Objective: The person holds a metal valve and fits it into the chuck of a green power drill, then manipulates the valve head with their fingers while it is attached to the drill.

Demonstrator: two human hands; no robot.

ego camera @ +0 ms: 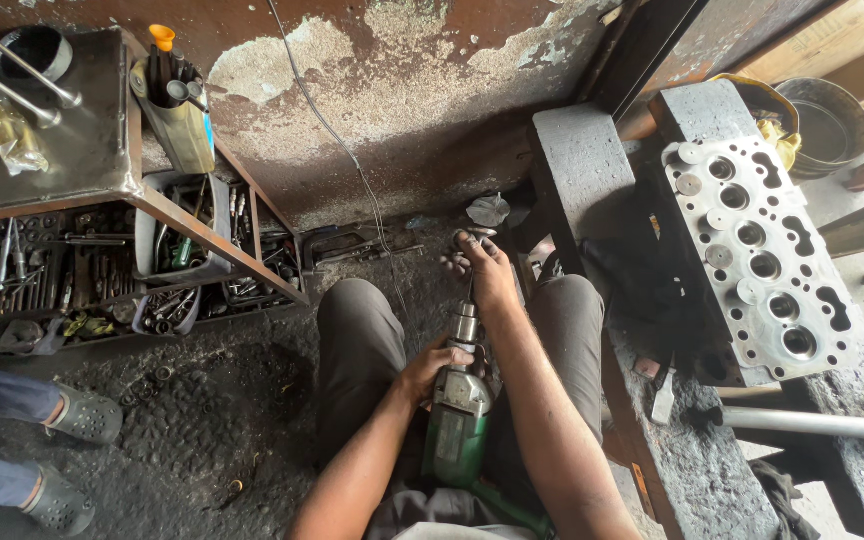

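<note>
Drill: green electric drill [457,425] lies nearest, between the knees, nose toward 12 o'clock, its silver chuck [466,325] just ahead.
Left hand: left hand [434,368] wraps narrowly round the drill body at its 9 o'clock side, holding it.
Right hand: right hand [487,268] reaches past the chuck to 12 o'clock, fingers curled on something small at the tip; what it pinches I cannot tell.
Doing it well: I judge the drill should stay in line with the forearm, braced by both thighs, fingers clear of the chuck.
Floor: grimy floor [222,420] at 9 o'clock.
Counter: grey counter [592,170] at 2 o'clock bears a cylinder head [762,250].
Rack: tool rack [102,260] at 10 o'clock.
</note>
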